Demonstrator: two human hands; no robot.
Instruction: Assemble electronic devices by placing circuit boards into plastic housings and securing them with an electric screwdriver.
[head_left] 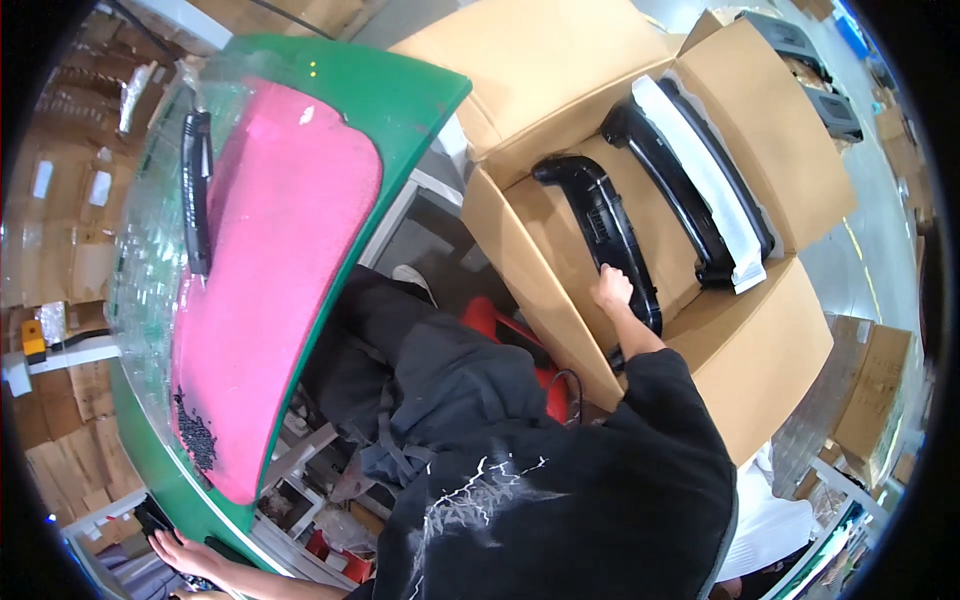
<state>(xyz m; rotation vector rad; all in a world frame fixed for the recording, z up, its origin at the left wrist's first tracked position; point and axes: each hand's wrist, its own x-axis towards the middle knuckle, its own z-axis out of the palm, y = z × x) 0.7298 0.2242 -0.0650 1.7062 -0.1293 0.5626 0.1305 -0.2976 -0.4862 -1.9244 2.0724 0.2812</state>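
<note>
My right hand reaches into an open cardboard box, its fingers closed on the edge of a long curved black plastic part. That part lies along the box's near-left wall. Beside it, farther right, are more black curved parts with a white foam strip between them. At the lower left, my left hand is stretched out with fingers apart, by the corner of the green table. A dark object is close to its fingertips; whether they touch is unclear.
A pink mat covers much of the table, with a black strip-shaped part, clear plastic wrap and a pile of small black pieces on it. A red object stands under the box. Cardboard boxes stand at right.
</note>
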